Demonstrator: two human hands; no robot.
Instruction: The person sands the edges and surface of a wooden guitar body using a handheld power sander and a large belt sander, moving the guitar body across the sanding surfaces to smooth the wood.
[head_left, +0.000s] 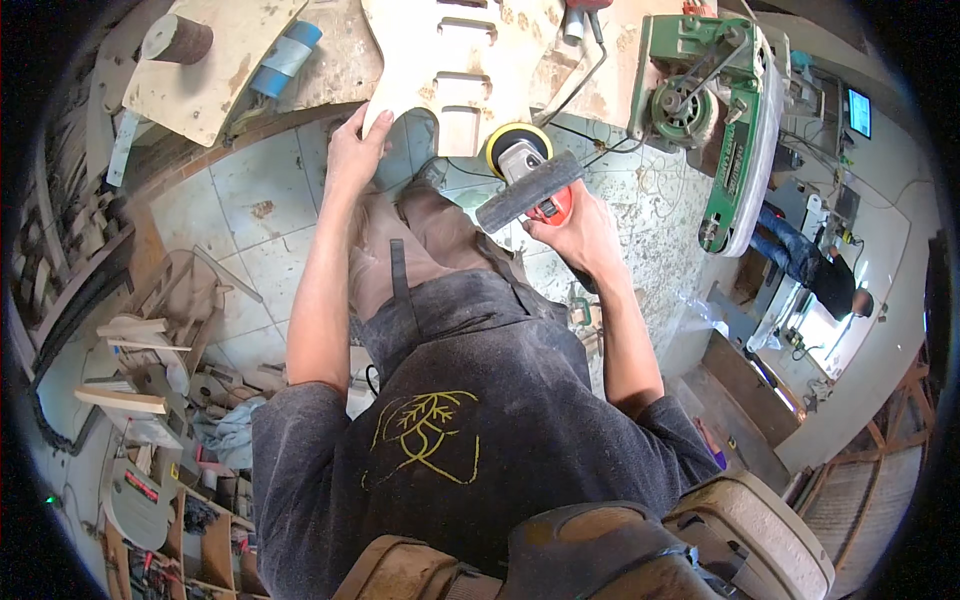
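Observation:
My left hand (356, 156) grips the near left corner of a pale wooden panel (410, 62), with the thumb on top. Rectangular slots run along the panel, and its near edge has a curved cut-out. In my right hand (584, 238) is a red and grey disc sander (520, 160), held by its body. Its round pad with a yellow rim (494, 150) is at the panel's near edge; whether they touch I cannot tell. A thick dark grey bar (528, 192) crosses over the sander and hides part of it and some of my fingers.
A green belt sander (690, 100) stands right of the panel. At the left are a flat board (200, 85), a brown roll (178, 40) and a blue roll (287, 60). A cord (575, 95) runs behind my right hand. Another person (815, 265) works far right.

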